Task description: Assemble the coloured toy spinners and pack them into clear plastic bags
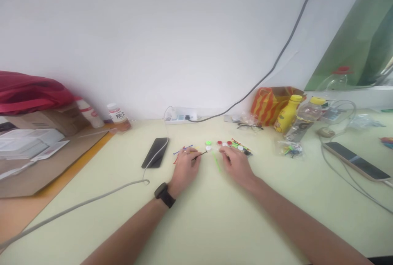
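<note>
My left hand (183,171), with a black watch on the wrist, pinches a thin dark stick (201,154) that points right towards a white disc (208,148). My right hand (241,169) is closed, thumb against fingers; what it holds, if anything, is too small to make out. Between the hands a light green strip (216,162) lies on the table. Beyond them are a green disc (208,142), a red disc (219,142) and more small discs. Thin coloured sticks (241,145) lie behind my right hand, and blue and red ones (183,149) beside my left.
A black phone (155,153) with a cable across it lies left of my hands. Behind stand a power strip (182,116), glasses (250,126), a striped bag (265,105) and bottles (285,113). A small plastic packet (290,149) and another phone (357,160) lie right.
</note>
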`<state>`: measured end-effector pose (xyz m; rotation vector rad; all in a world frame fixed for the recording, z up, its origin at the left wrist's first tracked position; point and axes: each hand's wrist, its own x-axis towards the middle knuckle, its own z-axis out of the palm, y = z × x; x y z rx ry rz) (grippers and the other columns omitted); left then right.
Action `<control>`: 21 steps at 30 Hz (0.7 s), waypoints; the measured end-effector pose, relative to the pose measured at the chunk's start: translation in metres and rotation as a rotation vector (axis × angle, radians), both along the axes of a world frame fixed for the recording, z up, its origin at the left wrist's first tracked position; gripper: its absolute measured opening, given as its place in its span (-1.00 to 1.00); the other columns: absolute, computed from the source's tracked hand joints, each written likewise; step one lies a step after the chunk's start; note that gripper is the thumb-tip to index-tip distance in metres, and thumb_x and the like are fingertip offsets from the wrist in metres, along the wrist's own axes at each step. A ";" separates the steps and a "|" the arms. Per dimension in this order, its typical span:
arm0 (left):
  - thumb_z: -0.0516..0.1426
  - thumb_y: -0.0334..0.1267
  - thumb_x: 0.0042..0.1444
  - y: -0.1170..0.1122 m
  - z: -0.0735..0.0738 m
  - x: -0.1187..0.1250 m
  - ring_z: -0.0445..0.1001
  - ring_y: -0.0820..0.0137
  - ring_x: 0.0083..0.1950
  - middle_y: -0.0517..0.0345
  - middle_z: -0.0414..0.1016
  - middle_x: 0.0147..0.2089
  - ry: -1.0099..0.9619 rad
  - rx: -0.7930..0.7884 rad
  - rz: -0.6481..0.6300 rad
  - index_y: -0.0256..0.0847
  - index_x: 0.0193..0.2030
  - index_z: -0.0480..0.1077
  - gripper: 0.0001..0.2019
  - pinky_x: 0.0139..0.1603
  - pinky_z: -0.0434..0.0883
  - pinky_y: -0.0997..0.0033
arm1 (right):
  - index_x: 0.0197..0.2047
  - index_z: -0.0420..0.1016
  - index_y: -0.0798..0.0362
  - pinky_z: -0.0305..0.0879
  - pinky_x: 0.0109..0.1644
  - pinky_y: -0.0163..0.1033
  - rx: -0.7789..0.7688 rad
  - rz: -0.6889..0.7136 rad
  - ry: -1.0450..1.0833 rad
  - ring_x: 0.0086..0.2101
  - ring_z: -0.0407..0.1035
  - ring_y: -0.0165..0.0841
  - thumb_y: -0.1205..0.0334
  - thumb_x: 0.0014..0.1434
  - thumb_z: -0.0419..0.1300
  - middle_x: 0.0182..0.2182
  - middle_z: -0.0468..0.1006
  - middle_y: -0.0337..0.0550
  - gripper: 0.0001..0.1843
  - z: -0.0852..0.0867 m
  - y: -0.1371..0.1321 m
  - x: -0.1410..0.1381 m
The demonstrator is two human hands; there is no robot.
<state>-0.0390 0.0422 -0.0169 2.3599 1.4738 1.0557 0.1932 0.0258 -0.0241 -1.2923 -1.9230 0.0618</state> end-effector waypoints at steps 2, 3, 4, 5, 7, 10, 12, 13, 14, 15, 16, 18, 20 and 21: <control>0.12 -0.37 0.27 0.000 0.003 -0.001 0.43 0.11 0.05 0.01 0.55 -0.01 -0.008 0.016 0.043 -0.10 -0.01 0.57 -0.75 0.11 0.40 0.02 | -0.11 0.49 -0.01 0.27 -0.12 -0.18 -0.004 0.003 -0.004 -0.21 0.47 -0.22 0.37 0.35 0.01 -0.23 0.63 -0.14 -0.76 -0.001 0.000 0.000; 0.12 -0.38 0.26 -0.001 0.005 0.000 0.43 0.11 0.05 0.00 0.54 -0.01 -0.021 0.025 0.053 -0.10 0.01 0.56 -0.74 0.07 0.41 0.05 | -0.11 0.49 -0.01 0.27 -0.12 -0.17 -0.005 0.003 -0.007 -0.21 0.47 -0.22 0.37 0.35 0.01 -0.23 0.63 -0.14 -0.76 -0.001 0.000 0.000; 0.11 -0.38 0.25 -0.002 0.007 0.000 0.44 0.12 0.03 0.00 0.53 -0.04 -0.034 0.032 0.051 -0.10 -0.01 0.55 -0.75 0.03 0.42 0.09 | -0.11 0.49 -0.01 0.27 -0.12 -0.17 -0.007 0.003 -0.008 -0.21 0.47 -0.21 0.37 0.35 0.00 -0.23 0.63 -0.13 -0.76 -0.001 0.000 -0.001; 0.11 -0.37 0.26 -0.004 0.009 0.001 0.46 0.15 -0.02 0.02 0.53 -0.10 -0.047 0.034 0.039 -0.11 -0.05 0.54 -0.78 0.00 0.42 0.13 | -0.11 0.49 -0.01 0.27 -0.12 -0.16 -0.009 0.004 -0.009 -0.20 0.47 -0.21 0.37 0.35 0.00 -0.23 0.63 -0.13 -0.76 -0.001 -0.001 -0.001; 0.11 -0.33 0.27 -0.008 0.011 0.004 0.48 0.23 -0.18 0.08 0.52 -0.26 -0.064 0.001 -0.023 -0.12 -0.15 0.53 -0.85 -0.11 0.42 0.21 | -0.10 0.48 -0.01 0.27 -0.11 -0.16 -0.013 0.012 -0.005 -0.18 0.48 -0.20 0.37 0.35 0.00 -0.21 0.63 -0.11 -0.76 -0.001 -0.001 -0.001; 0.12 -0.29 0.27 -0.015 0.009 0.009 0.45 0.30 -0.36 0.12 0.50 -0.37 -0.093 -0.103 -0.181 -0.12 -0.21 0.52 -0.87 -0.29 0.38 0.29 | -0.10 0.47 -0.02 0.28 -0.10 -0.16 -0.020 0.025 0.005 -0.18 0.48 -0.20 0.39 0.33 0.01 -0.20 0.63 -0.11 -0.76 -0.001 -0.002 -0.002; 0.14 -0.27 0.25 -0.016 0.005 0.010 0.48 0.27 -0.30 0.07 0.54 -0.30 -0.106 -0.139 -0.236 -0.12 -0.18 0.53 -0.88 -0.25 0.41 0.27 | -0.11 0.47 -0.02 0.27 -0.10 -0.17 -0.020 0.026 0.005 -0.18 0.48 -0.20 0.40 0.32 0.01 -0.22 0.63 -0.12 -0.76 0.000 -0.002 -0.002; 0.15 -0.27 0.24 -0.016 0.003 0.010 0.50 0.23 -0.23 0.03 0.55 -0.24 -0.106 -0.144 -0.237 -0.12 -0.16 0.53 -0.88 -0.19 0.43 0.23 | -0.11 0.47 -0.02 0.27 -0.11 -0.17 -0.019 0.026 0.004 -0.19 0.48 -0.20 0.40 0.32 0.01 -0.22 0.63 -0.12 -0.76 0.000 -0.002 -0.002; 0.16 -0.27 0.23 -0.015 0.002 0.009 0.52 0.19 -0.16 0.00 0.57 -0.17 -0.103 -0.144 -0.223 -0.13 -0.13 0.53 -0.87 -0.11 0.45 0.19 | -0.12 0.47 -0.02 0.27 -0.11 -0.17 -0.016 0.026 0.004 -0.19 0.47 -0.20 0.41 0.31 0.01 -0.23 0.63 -0.12 -0.76 0.000 -0.002 -0.002; 0.17 -0.27 0.23 -0.014 0.000 0.009 0.52 0.16 -0.09 -0.02 0.57 -0.10 -0.099 -0.143 -0.201 -0.13 -0.10 0.52 -0.85 -0.03 0.45 0.14 | -0.12 0.47 -0.02 0.26 -0.11 -0.17 -0.014 0.027 0.004 -0.20 0.47 -0.20 0.41 0.30 0.02 -0.23 0.62 -0.12 -0.76 0.001 -0.002 -0.002; 0.18 -0.26 0.22 -0.013 -0.001 0.008 0.51 0.12 -0.02 -0.04 0.57 -0.05 -0.096 -0.142 -0.177 -0.13 -0.07 0.51 -0.83 0.04 0.44 0.10 | -0.13 0.47 -0.01 0.26 -0.11 -0.17 -0.011 0.027 0.008 -0.21 0.47 -0.21 0.41 0.29 0.02 -0.24 0.62 -0.13 -0.76 0.002 -0.002 -0.002; 0.19 -0.24 0.22 -0.010 -0.002 0.006 0.49 0.08 0.07 -0.06 0.55 0.04 -0.093 -0.146 -0.127 -0.14 0.01 0.49 -0.77 0.14 0.40 0.02 | -0.16 0.47 -0.01 0.25 -0.10 -0.17 -0.010 0.032 0.023 -0.23 0.46 -0.22 0.41 0.27 0.03 -0.27 0.61 -0.14 -0.78 0.003 -0.003 -0.003; 0.22 -0.22 0.21 -0.009 -0.003 0.005 0.45 0.05 0.15 -0.08 0.51 0.14 -0.092 -0.158 -0.095 -0.14 0.12 0.45 -0.66 0.21 0.35 -0.03 | -0.20 0.46 -0.01 0.24 -0.11 -0.17 -0.022 0.040 0.056 -0.25 0.44 -0.23 0.41 0.23 0.05 -0.31 0.59 -0.16 -0.80 0.006 -0.005 -0.004; 0.23 -0.21 0.20 -0.008 -0.003 0.005 0.43 0.03 0.19 -0.08 0.49 0.17 -0.091 -0.161 -0.091 -0.14 0.16 0.43 -0.62 0.24 0.33 -0.05 | -0.23 0.45 -0.01 0.24 -0.13 -0.18 -0.036 0.046 0.082 -0.27 0.43 -0.24 0.41 0.20 0.06 -0.34 0.57 -0.18 -0.81 0.007 -0.006 -0.005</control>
